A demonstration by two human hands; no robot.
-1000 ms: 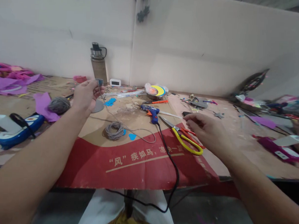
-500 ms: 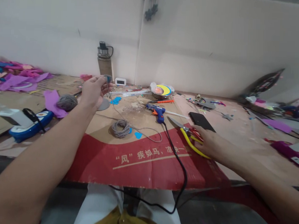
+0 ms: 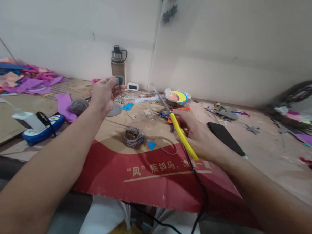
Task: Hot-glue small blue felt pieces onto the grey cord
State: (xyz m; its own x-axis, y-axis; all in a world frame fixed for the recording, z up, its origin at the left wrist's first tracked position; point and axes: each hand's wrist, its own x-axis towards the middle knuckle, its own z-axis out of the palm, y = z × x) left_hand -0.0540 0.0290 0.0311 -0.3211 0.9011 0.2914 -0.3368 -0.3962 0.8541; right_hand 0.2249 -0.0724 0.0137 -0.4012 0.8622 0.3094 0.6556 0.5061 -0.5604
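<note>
Raised over the back of the table, my left hand (image 3: 104, 94) pinches a small blue piece (image 3: 119, 79) with a grey cord (image 3: 124, 103) hanging from it. That cord runs down towards a loose grey coil (image 3: 133, 137) on the cardboard. My right hand (image 3: 195, 132) is closed around the yellow-handled scissors (image 3: 180, 132), lifted off the table with the blades pointing up and away to the left. Behind the scissors and my fingers lies a blue glue gun (image 3: 163, 114), mostly hidden. Blue paper bits (image 3: 127, 106) and a grey disc (image 3: 115, 110) lie below my left hand.
A bottle (image 3: 118, 65) and a small white clock (image 3: 133, 86) stand by the wall. A metal bowl (image 3: 175, 103) sits at the back, and a black phone (image 3: 225, 138) lies to the right. On the left are a blue power strip (image 3: 43, 134) and grey yarn (image 3: 78, 106).
My right hand has lifted the scissors from the table and brought them left and forward, in front of the glue gun. My left hand keeps its pinch; the view has turned slightly left.
</note>
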